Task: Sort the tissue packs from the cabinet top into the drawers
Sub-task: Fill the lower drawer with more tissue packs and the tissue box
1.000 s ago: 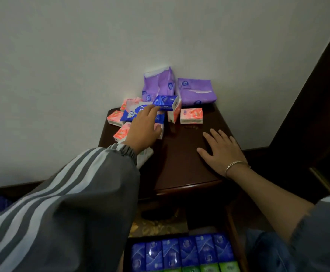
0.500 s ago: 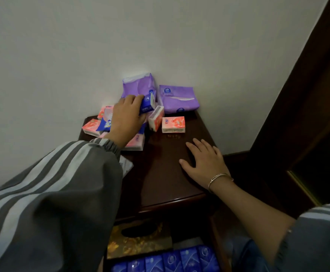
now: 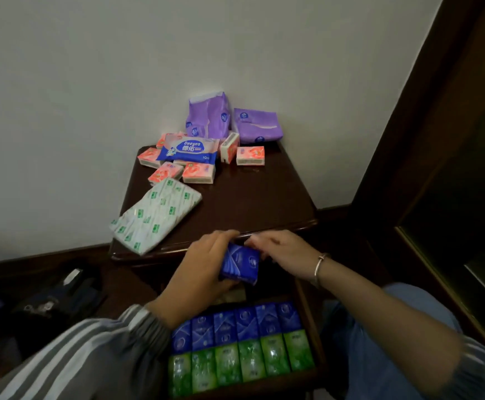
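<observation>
1. The left hand (image 3: 203, 264) is off the pile at the back and now holds a blue tissue pack (image 3: 239, 265) just past the front edge of the cabinet top (image 3: 250, 203), above the open drawer (image 3: 310, 321).
2. The right hand (image 3: 284, 255) has lifted from the cabinet top; its fingers now meet the pack's far corner.
3. The wipes pack (image 3: 190, 150) and the green-and-white pack (image 3: 154, 217) lie uncovered.

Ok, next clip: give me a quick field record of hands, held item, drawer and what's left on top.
Left hand: grips a blue tissue pack above the open drawer
Right hand: at the pack's far edge; grip unclear
Drawer: one row of blue packs, one row of green packs
Cabinet top: green-and-white pack, blue wipes pack, pink packs, two purple packs
</observation>
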`<state>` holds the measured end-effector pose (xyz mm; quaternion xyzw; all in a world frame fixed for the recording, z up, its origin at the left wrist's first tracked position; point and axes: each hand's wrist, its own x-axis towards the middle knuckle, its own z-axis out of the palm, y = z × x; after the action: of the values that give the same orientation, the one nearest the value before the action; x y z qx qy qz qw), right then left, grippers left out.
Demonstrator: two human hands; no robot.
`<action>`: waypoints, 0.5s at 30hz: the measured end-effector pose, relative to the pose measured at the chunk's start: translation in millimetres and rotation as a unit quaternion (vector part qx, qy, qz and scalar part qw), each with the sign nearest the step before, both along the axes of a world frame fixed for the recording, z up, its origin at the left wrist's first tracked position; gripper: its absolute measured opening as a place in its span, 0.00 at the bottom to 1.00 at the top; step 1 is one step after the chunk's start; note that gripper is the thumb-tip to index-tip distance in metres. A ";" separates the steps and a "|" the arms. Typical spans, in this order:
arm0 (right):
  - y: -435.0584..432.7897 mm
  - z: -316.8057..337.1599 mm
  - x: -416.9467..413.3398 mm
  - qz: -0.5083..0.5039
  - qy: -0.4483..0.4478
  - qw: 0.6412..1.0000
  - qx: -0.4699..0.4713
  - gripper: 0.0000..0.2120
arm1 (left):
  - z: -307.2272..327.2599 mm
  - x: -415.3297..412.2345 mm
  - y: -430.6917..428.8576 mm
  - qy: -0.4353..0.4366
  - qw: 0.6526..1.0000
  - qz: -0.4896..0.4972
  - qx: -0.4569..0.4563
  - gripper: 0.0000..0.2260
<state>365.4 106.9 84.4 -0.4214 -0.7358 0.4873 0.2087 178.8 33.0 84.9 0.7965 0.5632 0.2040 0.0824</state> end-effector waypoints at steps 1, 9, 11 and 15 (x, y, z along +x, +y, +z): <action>-11.3 -3.3 4.2 0.040 -0.031 0.998 -0.038 0.12 | -6.2 1.0 -8.8 -0.001 1.000 0.001 -0.008 0.33; -36.0 -69.5 36.7 -0.068 -0.094 0.962 -0.246 0.14 | -78.7 2.0 -53.7 -0.015 0.995 0.074 -0.060 0.35; -35.5 -96.6 48.5 -0.174 -0.160 0.944 -0.231 0.05 | -108.0 -12.9 -64.9 -0.026 0.970 0.207 -0.128 0.32; -35.9 -128.4 55.4 -0.187 -0.387 0.894 -0.129 0.07 | -153.5 -47.7 -81.3 -0.050 0.866 0.408 -0.285 0.31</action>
<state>420.8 71.0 -44.1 -0.7295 -0.5967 0.3287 -0.0612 131.1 -48.2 -68.7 0.4258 0.8667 0.0897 0.2438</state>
